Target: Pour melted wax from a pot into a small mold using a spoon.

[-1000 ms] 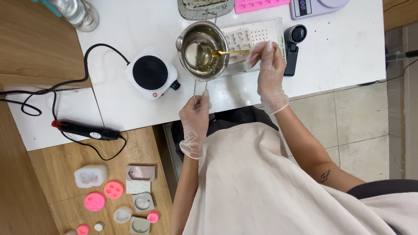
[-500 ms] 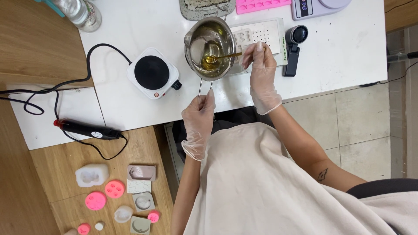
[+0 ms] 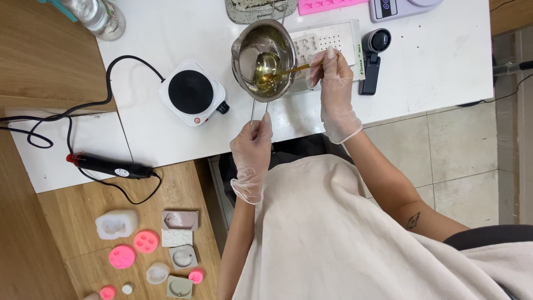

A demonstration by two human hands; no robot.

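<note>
Melting pot [image 3: 265, 58], a small steel pan holding clear yellow liquid, sits above the white counter [image 3: 433, 61], right of the round black hotplate [image 3: 191, 92]. Left hand [image 3: 251, 150], gloved, has its grip clenched on the pot's thin handle [image 3: 253, 109]. Right hand [image 3: 336, 91], gloved, pinches a gold spoon [image 3: 277, 69] whose bowl dips into the liquid. Behind lies a white mould tray [image 3: 327, 41].
</note>
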